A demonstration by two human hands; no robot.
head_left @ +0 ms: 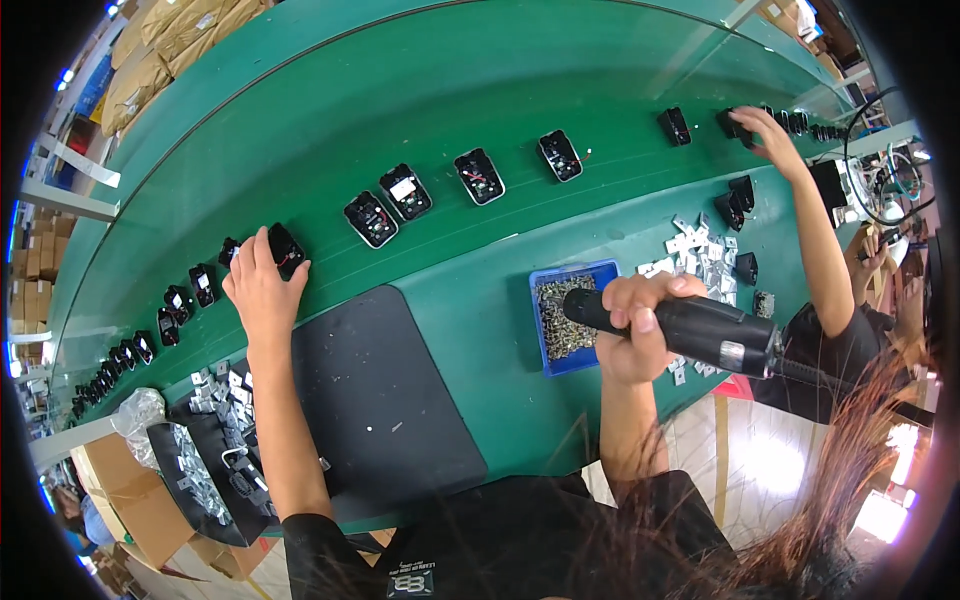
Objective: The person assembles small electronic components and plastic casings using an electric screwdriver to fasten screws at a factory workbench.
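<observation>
My left hand (262, 285) is at the green belt on the left, its fingers and thumb closed around a black plastic housing (287, 250). Part of that housing is hidden by the fingers. In my right hand (637, 330) is a black electric screwdriver (715, 330), gripped round its body and lying roughly level. Its one end is over a blue bin (582, 366) full of small screws (565, 335). A dark rubber mat (385, 390) covers the bench between my arms.
Open black housings with wires inside (480, 177) stand in a row along the green belt (330, 150). Metal brackets (690, 255) are piled right of the bin, others (225, 400) by my left forearm. A co-worker's hand (765, 135) touches a housing at the far right.
</observation>
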